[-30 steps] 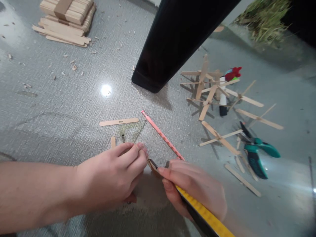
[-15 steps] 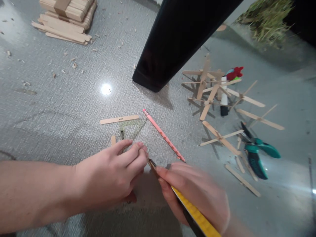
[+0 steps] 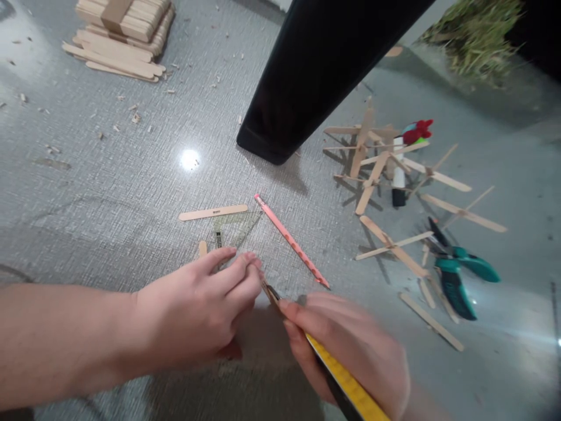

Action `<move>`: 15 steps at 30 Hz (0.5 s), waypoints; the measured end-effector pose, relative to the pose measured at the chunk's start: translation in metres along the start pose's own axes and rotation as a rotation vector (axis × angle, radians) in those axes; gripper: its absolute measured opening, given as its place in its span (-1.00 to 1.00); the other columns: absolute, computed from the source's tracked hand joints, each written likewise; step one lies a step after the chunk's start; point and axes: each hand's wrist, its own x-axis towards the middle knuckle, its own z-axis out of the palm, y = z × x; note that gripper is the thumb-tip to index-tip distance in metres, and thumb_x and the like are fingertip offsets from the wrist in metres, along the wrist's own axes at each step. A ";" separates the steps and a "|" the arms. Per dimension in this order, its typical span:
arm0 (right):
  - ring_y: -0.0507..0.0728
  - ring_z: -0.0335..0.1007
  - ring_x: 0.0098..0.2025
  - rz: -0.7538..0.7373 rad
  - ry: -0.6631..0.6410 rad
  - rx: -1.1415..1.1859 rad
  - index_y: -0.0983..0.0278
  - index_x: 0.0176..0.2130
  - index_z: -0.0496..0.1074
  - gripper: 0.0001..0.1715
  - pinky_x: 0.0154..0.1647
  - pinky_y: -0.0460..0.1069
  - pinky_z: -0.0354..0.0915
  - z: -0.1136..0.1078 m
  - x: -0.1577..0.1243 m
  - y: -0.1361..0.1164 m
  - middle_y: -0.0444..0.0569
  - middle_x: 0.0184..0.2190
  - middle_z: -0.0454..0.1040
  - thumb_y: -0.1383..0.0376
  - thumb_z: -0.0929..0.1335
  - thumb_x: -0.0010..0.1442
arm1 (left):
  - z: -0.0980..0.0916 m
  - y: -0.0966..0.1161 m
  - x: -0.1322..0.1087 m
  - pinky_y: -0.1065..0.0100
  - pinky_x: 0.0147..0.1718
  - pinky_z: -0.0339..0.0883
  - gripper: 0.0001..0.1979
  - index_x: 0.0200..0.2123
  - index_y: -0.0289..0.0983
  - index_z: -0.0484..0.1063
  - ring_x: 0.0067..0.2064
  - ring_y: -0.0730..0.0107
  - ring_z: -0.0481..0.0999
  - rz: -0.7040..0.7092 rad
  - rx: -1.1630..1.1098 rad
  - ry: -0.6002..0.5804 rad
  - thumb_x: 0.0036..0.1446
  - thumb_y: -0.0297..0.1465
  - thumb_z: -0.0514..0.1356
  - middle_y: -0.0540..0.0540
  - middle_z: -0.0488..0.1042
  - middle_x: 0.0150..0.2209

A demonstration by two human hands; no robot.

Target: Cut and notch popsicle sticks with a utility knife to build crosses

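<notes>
head view: compared with one second ago, very little changes. the right hand [image 3: 350, 351] sits a bit further right and looks more blurry, and the pencil tip that it touched before now lies clear of it. the left hand [image 3: 197, 310] stays in the same spot.

the left hand presses flat on the grey floor [image 3: 109, 193], fingers curled down on a small wooden stick piece [image 3: 202, 248] that pokes out past the fingertips. the clear ruler triangle [image 3: 236, 228] lies just beyond it. the right hand grips a yellow and black cutter knife [image 3: 346, 383], with its tip right beside the left fingers.

most of the small stick is hidden under the left hand. the knife's back end is cut off at the bottom edge. the pink pencil [image 3: 291, 241] and a loose stick [image 3: 213, 213] lie near.
</notes>
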 end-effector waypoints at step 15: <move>0.13 0.51 -0.53 0.042 0.059 -0.048 0.19 -0.06 0.37 -0.73 -0.54 -0.01 0.43 0.000 0.002 0.003 -0.20 -0.61 0.43 0.47 0.25 0.30 | -0.001 -0.001 0.002 0.05 0.15 0.34 -0.24 0.02 -0.42 0.56 0.15 -0.04 0.45 0.011 -0.022 -0.001 0.05 0.14 0.30 -0.34 0.48 0.14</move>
